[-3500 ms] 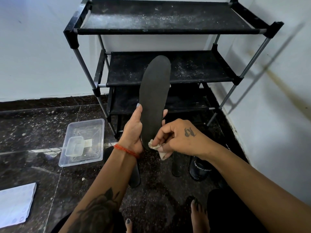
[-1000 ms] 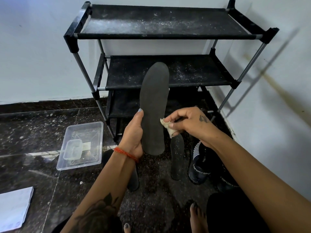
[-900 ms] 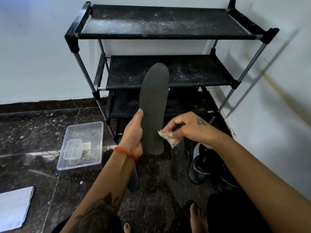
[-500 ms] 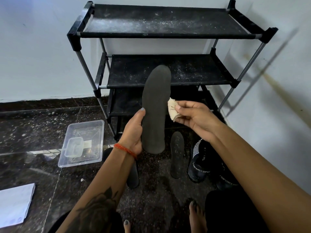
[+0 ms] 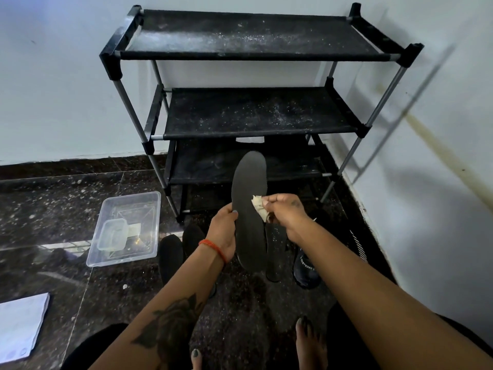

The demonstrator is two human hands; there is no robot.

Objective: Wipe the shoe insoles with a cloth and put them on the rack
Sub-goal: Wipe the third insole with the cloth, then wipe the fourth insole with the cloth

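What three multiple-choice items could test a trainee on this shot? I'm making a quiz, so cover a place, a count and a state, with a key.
1. Where is the clear tub?
A. On the rack's top shelf
B. On the floor, left of the rack
C. In the person's lap

2. How many shelves does the rack show?
A. Three
B. One
C. Five

3. What is the right hand doing?
A. Hanging empty
B. Resting flat on the floor
C. Pinching a cloth against the insole

Key: 1 B, the tub sits on the dark floor left of the rack's legs. 2 A, three black tiers are stacked. 3 C, the cloth meets the insole that the left hand grips.
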